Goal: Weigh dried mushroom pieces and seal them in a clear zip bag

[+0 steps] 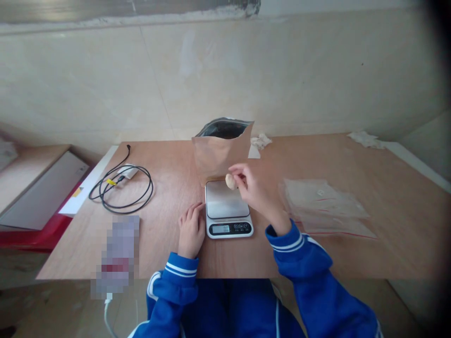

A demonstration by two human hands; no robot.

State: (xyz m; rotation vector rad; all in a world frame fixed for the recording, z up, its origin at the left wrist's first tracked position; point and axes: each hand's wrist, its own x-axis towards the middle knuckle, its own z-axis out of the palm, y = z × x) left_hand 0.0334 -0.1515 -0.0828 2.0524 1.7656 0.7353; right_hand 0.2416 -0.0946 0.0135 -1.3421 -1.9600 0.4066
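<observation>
My right hand [251, 184] pinches a small pale round lump [230, 181] just above the far edge of a digital kitchen scale [225, 202]. The scale has a steel platform and a lit display facing me. My left hand [191, 230] rests flat on the wooden table [169, 244], fingers together, touching the scale's left side. Behind the scale stands an open silver foil pouch [220, 148], its mouth facing up.
Clear zip bags [327, 206] lie right of the scale. A coiled black cable [121, 188] with a small white device sits at the left. Crumpled tissues [261, 140] lie behind the pouch, with more at the far right corner. A blurred object [118, 256] overhangs the near left edge.
</observation>
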